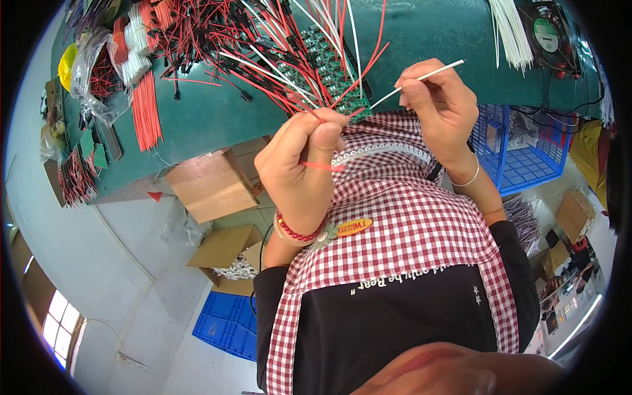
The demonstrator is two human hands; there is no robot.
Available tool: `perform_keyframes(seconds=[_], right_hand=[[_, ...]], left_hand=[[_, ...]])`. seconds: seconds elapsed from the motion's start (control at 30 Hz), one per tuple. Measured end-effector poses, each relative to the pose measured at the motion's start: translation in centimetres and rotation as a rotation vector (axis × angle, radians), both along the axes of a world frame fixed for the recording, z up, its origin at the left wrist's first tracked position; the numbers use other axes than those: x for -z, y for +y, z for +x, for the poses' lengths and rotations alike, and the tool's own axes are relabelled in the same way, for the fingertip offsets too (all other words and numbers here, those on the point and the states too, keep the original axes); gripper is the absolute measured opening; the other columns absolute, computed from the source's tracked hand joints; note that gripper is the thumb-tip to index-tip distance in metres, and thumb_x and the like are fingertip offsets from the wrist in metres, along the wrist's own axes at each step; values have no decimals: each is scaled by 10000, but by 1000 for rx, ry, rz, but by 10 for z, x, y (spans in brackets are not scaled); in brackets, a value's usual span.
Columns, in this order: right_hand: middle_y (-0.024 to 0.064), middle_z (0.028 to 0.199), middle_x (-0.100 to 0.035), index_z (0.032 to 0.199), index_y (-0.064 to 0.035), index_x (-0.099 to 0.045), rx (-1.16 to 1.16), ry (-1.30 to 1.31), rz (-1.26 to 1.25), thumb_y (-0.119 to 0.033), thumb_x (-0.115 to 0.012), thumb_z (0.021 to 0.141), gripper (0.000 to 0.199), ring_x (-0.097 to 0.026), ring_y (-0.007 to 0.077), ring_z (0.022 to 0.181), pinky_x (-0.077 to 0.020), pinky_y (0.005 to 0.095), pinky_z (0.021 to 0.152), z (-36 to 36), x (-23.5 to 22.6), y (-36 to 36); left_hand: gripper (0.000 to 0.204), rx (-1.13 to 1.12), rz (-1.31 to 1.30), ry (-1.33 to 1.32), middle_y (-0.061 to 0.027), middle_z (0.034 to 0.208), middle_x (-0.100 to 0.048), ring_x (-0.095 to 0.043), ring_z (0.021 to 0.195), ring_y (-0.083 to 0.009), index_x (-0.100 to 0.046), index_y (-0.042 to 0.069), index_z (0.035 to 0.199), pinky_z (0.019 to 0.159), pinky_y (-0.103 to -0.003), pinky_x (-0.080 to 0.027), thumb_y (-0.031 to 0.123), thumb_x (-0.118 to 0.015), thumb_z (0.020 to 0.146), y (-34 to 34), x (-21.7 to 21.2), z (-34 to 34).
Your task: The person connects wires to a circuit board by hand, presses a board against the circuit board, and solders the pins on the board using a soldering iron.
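My left hand (293, 151) is closed in a pinch on a red wire (322, 166), whose tail shows below the fingers. Its fingertips are beside the near edge of a panel of small green circuit boards (359, 108). Many red and white wires stand up from this panel. Between the thumb and fingers of my right hand (442, 108) is a thin white wire (431, 75), slanting down to the left. Its lower end reaches the corner of the panel; whether it touches, I cannot tell.
The boards rest on a green bench top (421, 39). To the left lie red wire bundles (146, 115), white bundles (136, 43) and a clear plastic bag (92, 62). White wires (510, 33) and a black fan (550, 36) are at the right. Below stand a blue crate (526, 158) and cardboard boxes (210, 184).
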State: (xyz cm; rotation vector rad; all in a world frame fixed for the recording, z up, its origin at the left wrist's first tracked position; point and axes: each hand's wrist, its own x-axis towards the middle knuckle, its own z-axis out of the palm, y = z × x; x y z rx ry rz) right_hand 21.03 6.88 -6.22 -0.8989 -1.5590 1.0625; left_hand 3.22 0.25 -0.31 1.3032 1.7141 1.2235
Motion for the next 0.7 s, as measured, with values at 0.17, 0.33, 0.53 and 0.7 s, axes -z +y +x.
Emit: perform_keyframes(seconds=[0.17,0.33,0.53,0.7], right_hand=[[107,881,-632,956,32,-589,-3,30,-7,-19,-584,935,56,-547,81,650,-425,187,554,0,4,2],[105,882,-632,951,31,-588,5,24,-15,-21,-584,936,55,-546,81,648,-423,186,553,-1,6,1],[104,878,-633,953,30,-589,8,12,-10,-30,-589,936,63,-546,80,649,-420,184,551,-1,-1,3],[105,877,-634,954,30,-589,2,9,-15,-33,-591,937,66,-547,81,650,-424,187,554,-2,-1,2]], left_hand=[[105,-31,-7,-72,-61,742,-645,-575,561,-83,-675,-33,894,515,-218,-442,67,-648,906,4,8,0],[107,-41,11,31,-59,723,-644,-583,560,-79,-681,-25,901,501,-216,-442,76,-646,909,8,14,4],[114,-27,-11,19,-66,727,-653,-569,563,-77,-678,-28,903,500,-222,-439,83,-653,905,10,9,1],[122,-17,5,59,-75,751,-668,-557,579,-83,-675,-32,907,518,-233,-449,87,-654,905,12,12,2]])
